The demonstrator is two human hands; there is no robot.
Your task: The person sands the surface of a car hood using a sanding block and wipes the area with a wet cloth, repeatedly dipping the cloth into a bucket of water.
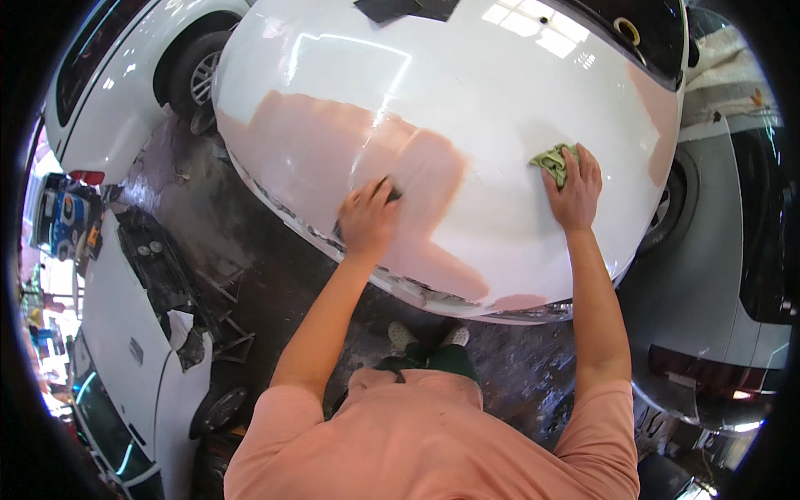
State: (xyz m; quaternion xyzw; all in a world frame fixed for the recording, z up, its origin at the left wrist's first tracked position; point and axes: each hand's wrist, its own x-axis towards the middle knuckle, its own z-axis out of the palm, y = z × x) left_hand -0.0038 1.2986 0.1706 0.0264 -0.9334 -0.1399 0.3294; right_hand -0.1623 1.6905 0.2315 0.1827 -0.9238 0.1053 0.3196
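A white car hood (492,92) with large pinkish primer patches (308,150) fills the upper middle of the view. My left hand (367,217) rests on the primer patch near the hood's front edge, its fingers curled over a dark pad (392,195), mostly hidden beneath them. On the bare white area to the right, my right hand (573,187) grips a crumpled green cloth (552,160) against the paint. Dark flat pieces (404,8) lie at the hood's far edge.
A white car (125,100) stands at upper left; another white car (125,342) with an opened dark front is at lower left, beside a metal stand (237,342). A silver vehicle (700,275) flanks the hood on the right. My shoes (400,333) are on the wet, dark floor (208,208).
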